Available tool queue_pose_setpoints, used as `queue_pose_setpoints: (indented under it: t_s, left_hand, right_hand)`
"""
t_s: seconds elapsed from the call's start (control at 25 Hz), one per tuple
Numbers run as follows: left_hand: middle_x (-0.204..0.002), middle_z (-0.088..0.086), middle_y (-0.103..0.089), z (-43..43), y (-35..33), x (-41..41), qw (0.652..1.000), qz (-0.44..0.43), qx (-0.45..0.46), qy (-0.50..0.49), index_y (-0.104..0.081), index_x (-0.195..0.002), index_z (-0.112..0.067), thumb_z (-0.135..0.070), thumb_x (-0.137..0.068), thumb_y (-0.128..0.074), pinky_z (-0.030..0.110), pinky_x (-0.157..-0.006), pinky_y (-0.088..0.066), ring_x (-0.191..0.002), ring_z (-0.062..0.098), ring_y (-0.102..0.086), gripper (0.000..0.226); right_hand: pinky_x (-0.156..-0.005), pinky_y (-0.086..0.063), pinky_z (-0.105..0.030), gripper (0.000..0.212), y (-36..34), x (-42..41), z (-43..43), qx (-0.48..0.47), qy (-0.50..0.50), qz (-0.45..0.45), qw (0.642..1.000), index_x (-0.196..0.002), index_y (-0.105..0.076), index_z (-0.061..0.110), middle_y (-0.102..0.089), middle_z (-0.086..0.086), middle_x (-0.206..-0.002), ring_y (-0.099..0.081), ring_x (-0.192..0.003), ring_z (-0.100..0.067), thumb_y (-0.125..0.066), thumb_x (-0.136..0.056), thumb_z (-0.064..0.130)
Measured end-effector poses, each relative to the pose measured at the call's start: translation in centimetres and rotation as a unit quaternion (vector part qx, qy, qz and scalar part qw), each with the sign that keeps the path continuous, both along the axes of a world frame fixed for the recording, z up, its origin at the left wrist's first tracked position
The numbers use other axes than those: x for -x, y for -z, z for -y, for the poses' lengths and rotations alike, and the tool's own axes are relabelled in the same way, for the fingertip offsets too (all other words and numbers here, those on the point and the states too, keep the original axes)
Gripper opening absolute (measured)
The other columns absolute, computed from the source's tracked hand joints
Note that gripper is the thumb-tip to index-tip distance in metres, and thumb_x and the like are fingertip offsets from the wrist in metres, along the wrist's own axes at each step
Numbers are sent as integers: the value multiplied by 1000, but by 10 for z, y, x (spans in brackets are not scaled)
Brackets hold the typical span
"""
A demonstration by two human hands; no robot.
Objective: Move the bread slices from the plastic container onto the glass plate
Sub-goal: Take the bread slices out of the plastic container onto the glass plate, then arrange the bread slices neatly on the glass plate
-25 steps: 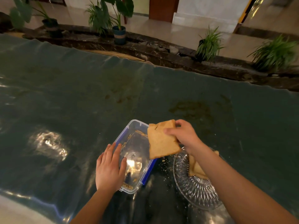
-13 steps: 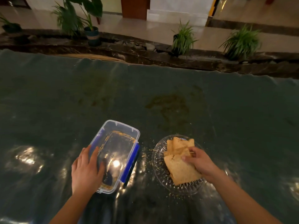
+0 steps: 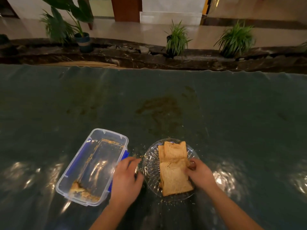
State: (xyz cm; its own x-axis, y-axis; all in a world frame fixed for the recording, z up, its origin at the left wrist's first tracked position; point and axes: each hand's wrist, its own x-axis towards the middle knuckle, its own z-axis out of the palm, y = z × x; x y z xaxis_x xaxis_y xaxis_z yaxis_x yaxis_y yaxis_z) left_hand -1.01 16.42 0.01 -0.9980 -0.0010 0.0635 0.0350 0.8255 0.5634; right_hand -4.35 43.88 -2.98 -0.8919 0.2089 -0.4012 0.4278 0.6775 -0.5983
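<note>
The clear plastic container (image 3: pixel 109 132) with blue clips lies open at the left and holds only crumbs. To its right stands the glass plate (image 3: pixel 150 165) with several bread slices (image 3: pixel 173 173) overlapping on it. My right hand (image 3: pixel 200 175) rests at the plate's right side, fingers curled on the edge of the nearest slice. Between container and plate is my left hand (image 3: pixel 126 180), fingers apart and empty, fingertips at the plate's left rim.
The table is covered by a dark green, glossy, wrinkled sheet (image 3: pixel 166 105) with a brown stain. Crumbs lie scattered around the plate. Past the far edge run a dark stone ledge (image 3: pixel 132 55) and potted plants (image 3: pixel 177 39).
My right hand carried a slice from above the container and laid it on the plate. My left hand left the container's near end and moved right toward the plate.
</note>
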Motion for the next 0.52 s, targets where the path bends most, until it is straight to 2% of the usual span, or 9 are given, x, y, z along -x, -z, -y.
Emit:
queue_pose_setpoints:
  t_s: [0.08,0.16,0.24,0.28,0.4,0.44,0.52]
  left_hand:
    - [-122,-9,-56,-28,4,11,992,97,-79,-29,-58,-125,-29,-21,-86,-62,29,-95,-43,-109,6,-52,40]
    - [-117,-13,-57,-49,5,27,967,185,-164,-57,-58,-121,-34,-24,-88,-61,28,-90,-44,-105,5,-54,35]
    - [-102,-17,-63,-65,6,44,938,234,-243,-84,-61,-104,-40,-26,-89,-59,28,-80,-46,-96,7,-59,20]
    - [-96,-19,-62,-70,8,52,925,251,-268,-99,-62,-103,-38,-27,-89,-59,30,-79,-46,-94,8,-59,18]
    - [-102,-13,-59,-80,18,68,880,304,-327,-165,-59,-125,-19,-19,-86,-57,37,-92,-45,-100,15,-58,39]
    - [-108,-10,-58,-81,22,72,863,318,-343,-188,-55,-131,-17,-17,-86,-57,40,-96,-46,-105,17,-58,46]
    - [-108,-6,-63,-84,28,74,840,339,-369,-210,-53,-133,-17,-14,-85,-56,44,-97,-49,-103,18,-60,49]
  right_hand:
    - [-67,-49,-30,32,-1,10,-8,22,33,-2,999,-106,-63,18,-69,3,-91,-61,-75,-9,-71,-82,36]
    - [-79,-51,-40,38,-2,24,-12,54,54,5,997,-111,-62,11,-69,-5,-94,-65,-88,-23,-71,-83,35]
    - [-84,-51,-40,42,-2,39,-11,78,53,19,995,-120,-61,10,-70,-4,-99,-65,-94,-24,-68,-85,33]
    - [-85,-51,-40,43,-2,45,-9,87,52,24,995,-122,-60,10,-70,-6,-102,-65,-96,-24,-67,-87,33]
    - [-91,-50,-43,47,6,55,-2,115,69,40,990,-125,-58,4,-68,-13,-112,-64,-102,-27,-66,-89,32]
    - [-92,-50,-41,50,8,57,-1,123,76,46,989,-129,-56,5,-67,-11,-115,-63,-105,-26,-66,-89,32]
    - [-94,-51,-39,52,11,59,-2,140,93,53,984,-135,-54,8,-65,-8,-122,-62,-110,-24,-66,-89,31]
